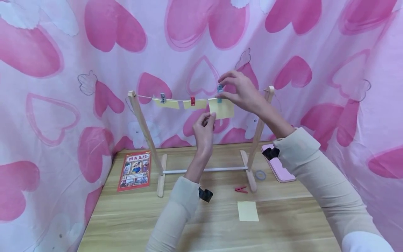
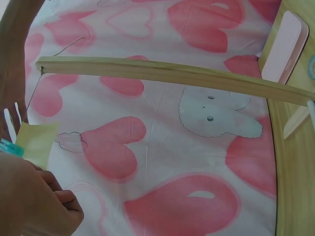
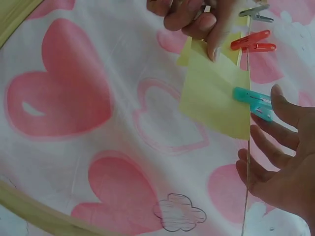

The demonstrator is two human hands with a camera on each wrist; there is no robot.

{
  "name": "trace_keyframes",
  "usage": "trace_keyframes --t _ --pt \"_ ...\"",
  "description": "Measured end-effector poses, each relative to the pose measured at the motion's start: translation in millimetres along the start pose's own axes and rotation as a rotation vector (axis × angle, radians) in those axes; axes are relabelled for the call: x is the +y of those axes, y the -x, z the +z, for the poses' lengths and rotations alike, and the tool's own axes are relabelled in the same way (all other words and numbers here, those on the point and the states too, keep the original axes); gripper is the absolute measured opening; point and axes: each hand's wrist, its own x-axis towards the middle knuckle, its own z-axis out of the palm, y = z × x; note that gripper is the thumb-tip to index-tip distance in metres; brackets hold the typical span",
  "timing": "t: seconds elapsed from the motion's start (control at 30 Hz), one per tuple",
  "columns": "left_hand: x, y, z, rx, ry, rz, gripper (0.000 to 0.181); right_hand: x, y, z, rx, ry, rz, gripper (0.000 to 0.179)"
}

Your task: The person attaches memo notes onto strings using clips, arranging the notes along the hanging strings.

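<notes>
Holding the yellow sticky note near its lower left corner, the left hand has its thumb and forefinger clamped on the paper. The right hand is higher and to the right; its thumb and forefinger are closed about the handles of the blue-green clothespin, while its other fingers are apart. How strongly they press, I cannot tell.

The note is at the string, right of the middle, between the posts of the wooden rack on the far part of the desk. To its left, a grey clothespin and a red clothespin hold two other notes.

In my judgement, the main danger is a shallow bite: if the clothespin takes only a narrow edge of paper, the note may slip down when the left hand lets go. A downward pull by this hand could make the thin string sag, and the neighbours might slide toward the lowest point. If the right hand turns while it releases, the clothespin may twist and crease the paper.
</notes>
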Motion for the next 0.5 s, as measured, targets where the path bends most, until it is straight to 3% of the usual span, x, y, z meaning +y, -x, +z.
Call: trace_keyframes --t 0.23,0.5 --pt "-3.2 2.4 1.4 -0.006 0.02 0.007 0.02 3.4 -0.1 -1.8 0.087 -0.169 0.026 0.019" --pt "-7.1 4.0 0.4 -0.001 0.014 -0.019 0.019 -0.6 -2.1 0.3 0.1 -0.178 0.037 0.017"
